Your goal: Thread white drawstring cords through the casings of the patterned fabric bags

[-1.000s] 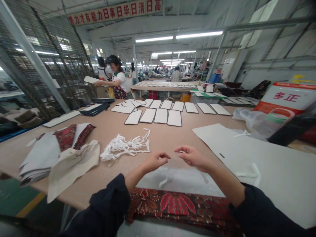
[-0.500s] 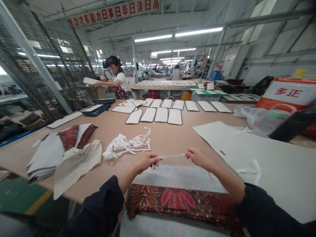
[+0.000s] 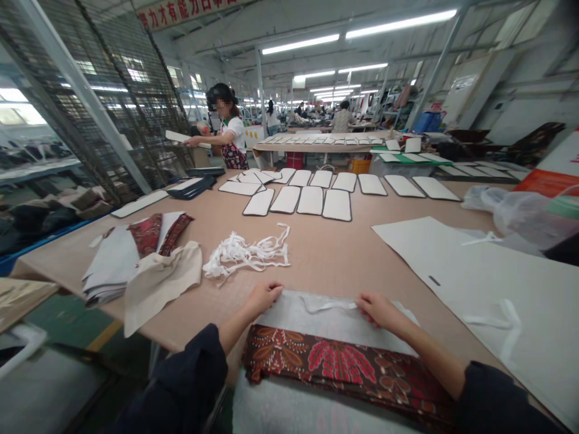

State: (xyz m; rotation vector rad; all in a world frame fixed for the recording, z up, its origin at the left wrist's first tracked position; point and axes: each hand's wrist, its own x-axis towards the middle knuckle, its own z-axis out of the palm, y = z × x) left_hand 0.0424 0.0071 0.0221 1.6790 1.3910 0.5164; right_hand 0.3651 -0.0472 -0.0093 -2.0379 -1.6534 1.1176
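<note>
Lowered now, my right hand point(image 3: 379, 308) pinches the white strip point(image 3: 328, 305) onto the pale sheet point(image 3: 316, 322) at the near edge of the counter point(image 3: 325, 253). Whether my left hand point(image 3: 265, 296) grasps, I cannot tell. I think I am laying the strip; next it needs straightening.

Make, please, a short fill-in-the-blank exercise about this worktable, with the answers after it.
1. The white strip lies on the pale sheet between the person's two ____.
2. The patterned fabric draped over the table's near edge is mostly ____.
3. The heap of white strips lies nearer the left hand than the ____ one.
Answers: hands; red; right.
</note>
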